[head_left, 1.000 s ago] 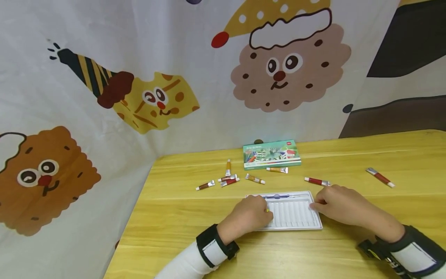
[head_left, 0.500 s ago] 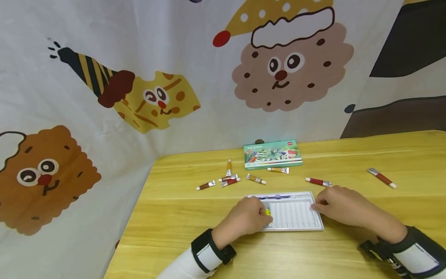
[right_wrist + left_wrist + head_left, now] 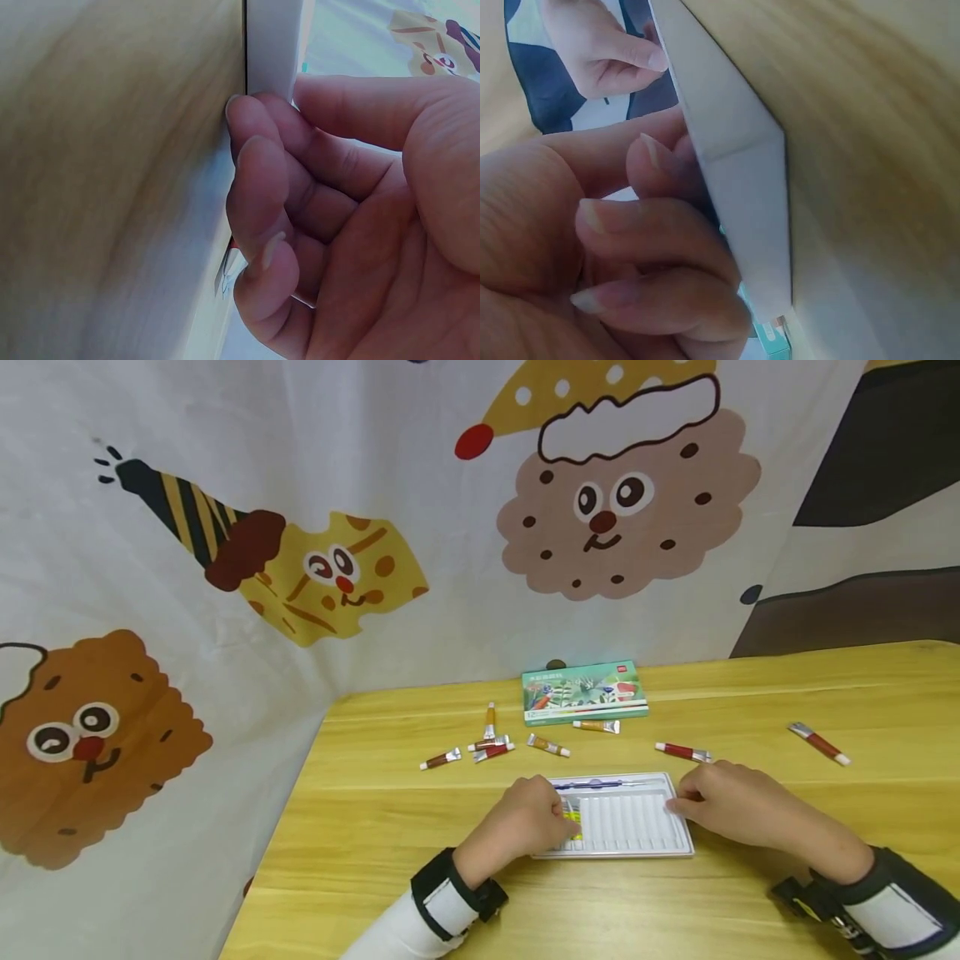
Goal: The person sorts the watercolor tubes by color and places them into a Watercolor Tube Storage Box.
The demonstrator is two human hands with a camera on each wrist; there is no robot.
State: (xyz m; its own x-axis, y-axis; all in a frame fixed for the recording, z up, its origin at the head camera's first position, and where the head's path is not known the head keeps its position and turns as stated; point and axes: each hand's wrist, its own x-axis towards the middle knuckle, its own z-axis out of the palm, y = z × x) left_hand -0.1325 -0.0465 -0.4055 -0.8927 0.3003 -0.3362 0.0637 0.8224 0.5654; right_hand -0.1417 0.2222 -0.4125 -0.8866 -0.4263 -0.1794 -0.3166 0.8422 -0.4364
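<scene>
A white plastic paint tray (image 3: pixel 633 853) with slots lies on the wooden table. Yellow paint tubes (image 3: pixel 572 817) sit in slots near its left end, partly covered by my left hand (image 3: pixel 528 818). In the left wrist view, that hand's fingers (image 3: pixel 656 232) curl at the tray's edge; I cannot tell whether they pinch a tube. My right hand (image 3: pixel 738 802) pinches the tray's right edge, thumb on the rim and curled fingers against the side in the right wrist view. A blue paintbrush (image 3: pixel 592 785) lies in the groove along the tray's far side.
Several brown, ochre and red paint tubes lie behind the tray, including an ochre tube (image 3: pixel 548 745). One red tube (image 3: pixel 681 752) is just beyond my right hand, another red tube (image 3: pixel 817 743) farther right. A green paint box (image 3: pixel 585 693) lies by the printed curtain (image 3: pixel 450 635).
My left hand has shifted slightly left along the tray, uncovering more of the yellow tubes. My right hand keeps its hold on the tray's right edge.
</scene>
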